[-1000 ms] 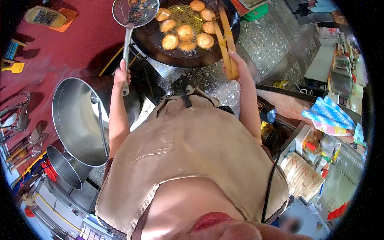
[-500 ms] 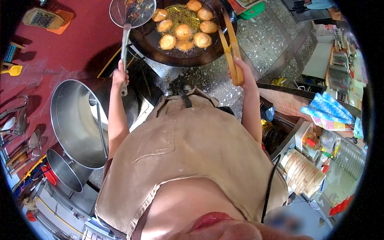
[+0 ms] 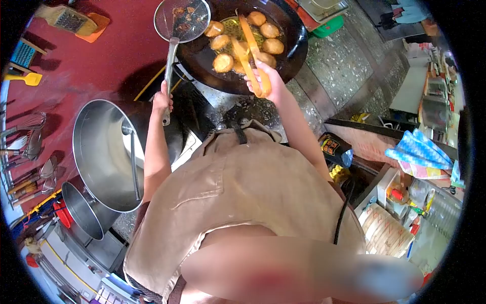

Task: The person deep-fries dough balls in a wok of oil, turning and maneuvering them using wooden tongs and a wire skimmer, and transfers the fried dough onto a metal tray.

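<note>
My left hand is closed around the long metal handle of a mesh skimmer. Small browned bits lie in its mesh, which is held at the left rim of the wok. My right hand grips wooden tongs near their bent end. The two tong arms are apart and reach over the middle of the black wok. Round golden fried pieces, several of them, lie in bubbling oil. The tongs partly cover some, and I cannot tell whether they touch one.
A large steel pot with a ladle inside stands left of me, beside a smaller steel pot. Whisks and a grater are along the red surface. At right lies a blue checked cloth.
My right hand has moved left, bringing the tongs from the wok's right edge over the fried pieces. My left hand still holds the skimmer. The whole view has shifted slightly.
</note>
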Demonstrator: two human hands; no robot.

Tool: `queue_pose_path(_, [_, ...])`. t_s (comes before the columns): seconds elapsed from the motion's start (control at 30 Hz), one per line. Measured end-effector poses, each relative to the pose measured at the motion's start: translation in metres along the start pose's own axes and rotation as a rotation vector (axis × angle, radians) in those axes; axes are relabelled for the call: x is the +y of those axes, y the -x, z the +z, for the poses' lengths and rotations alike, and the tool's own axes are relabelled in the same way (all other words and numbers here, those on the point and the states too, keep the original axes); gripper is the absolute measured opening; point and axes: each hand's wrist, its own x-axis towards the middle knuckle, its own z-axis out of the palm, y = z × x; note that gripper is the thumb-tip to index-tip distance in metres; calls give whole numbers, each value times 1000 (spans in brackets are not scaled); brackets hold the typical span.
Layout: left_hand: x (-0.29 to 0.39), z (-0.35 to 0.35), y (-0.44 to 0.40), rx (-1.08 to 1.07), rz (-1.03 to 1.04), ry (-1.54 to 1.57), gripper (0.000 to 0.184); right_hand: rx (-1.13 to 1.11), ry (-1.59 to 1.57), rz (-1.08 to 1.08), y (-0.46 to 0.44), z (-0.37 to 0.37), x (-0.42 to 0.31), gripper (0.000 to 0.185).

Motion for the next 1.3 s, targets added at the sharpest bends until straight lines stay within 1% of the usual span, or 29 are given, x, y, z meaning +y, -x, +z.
queue_pose_path(0.03, [1,0,1,10,2,-5,76,5,30,-39,-13,0,-2,47])
queue_pose_path(0.1, [5,0,6,19,-15,-44,77,109,131,-58,-28,-5,-11,41])
queue_pose_path(0.13, [4,0,5,18,-22,-42,77,204,234,-54,-29,-3,-18,41])
queue_pose_path(0.17, [3,0,3,16,-30,-41,76,221,329,-64,-38,-14,-21,43])
queue_pose_path(0.23, [1,0,1,5,-49,-32,76,290,513,-46,-35,-12,-36,45])
queue_pose_path(0.27, [0,0,1,-11,-65,-23,75,286,514,-44,-38,-16,-41,45])
queue_pose_path(0.33, [-2,0,2,-8,-56,-23,75,241,601,46,-47,-21,-51,47])
queue_pose_path(0.43, [2,0,10,11,-36,-16,75,245,624,97,-62,-20,-62,47])
queue_pose_path(0.53, [2,0,12,29,-40,-9,75,195,572,151,-84,-26,-69,46])
queue_pose_path(0.67, [4,0,16,31,-68,15,74,171,537,140,-103,-27,-76,42])
queue_pose_path(0.73, [0,1,14,29,-79,30,74,177,680,127,-101,-22,-82,45])
queue_pose_path(0.77, [-3,2,12,29,-99,30,74,176,679,132,-101,-29,-83,45])
queue_pose_path(0.83, [0,0,10,33,-121,33,74,14,559,189,-101,-49,-92,44])
queue_pose_path(0.87, [2,0,12,32,-106,17,74,-11,603,201,-104,-53,-95,42])
queue_pose_path(0.9, [1,0,16,26,-92,-4,74,-9,598,208,-105,-51,-95,42])
queue_pose_path(1.0, [0,2,18,18,-101,44,73,94,802,178,-116,-37,-99,41])
queue_pose_path(1.03, [0,1,16,20,-101,72,73,90,806,175,-115,-37,-102,41])
queue_pose_path(1.1, [-1,1,15,22,-74,69,72,-11,812,190,-113,-35,-107,39])
queue_pose_path(1.23, [0,2,19,17,-85,75,71,29,757,223,-129,-46,-98,37])
queue_pose_path(1.3, [1,-3,20,18,-84,108,71,-77,741,247,-127,-48,-101,36])
